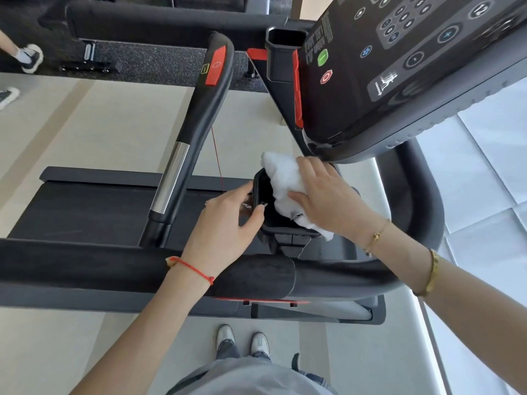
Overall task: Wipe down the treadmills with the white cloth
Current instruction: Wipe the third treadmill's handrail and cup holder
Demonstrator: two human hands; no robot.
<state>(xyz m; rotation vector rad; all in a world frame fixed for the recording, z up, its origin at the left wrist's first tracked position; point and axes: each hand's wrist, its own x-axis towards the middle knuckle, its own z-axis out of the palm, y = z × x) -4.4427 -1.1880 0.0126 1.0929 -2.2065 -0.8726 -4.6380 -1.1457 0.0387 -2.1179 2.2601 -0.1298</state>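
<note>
Left hand (225,223) fingers grip cup holder (263,192) | right hand (328,195) presses white cloth (285,181) in

console panel (422,49): print too small and blurred, no words or digits were legible
green button (322,57): sat at console's left edge, carried a white line mark
red octagon button (326,77): just beside the green one, carried a white ring symbol
fan icon (366,51): blue
plus key (448,33): "+" sign
runner pictogram (385,82): white, near console's lower edge
handrail red pad (216,66): white ring symbol
yellow tag (204,68): beside the pad, unreadable
</note>
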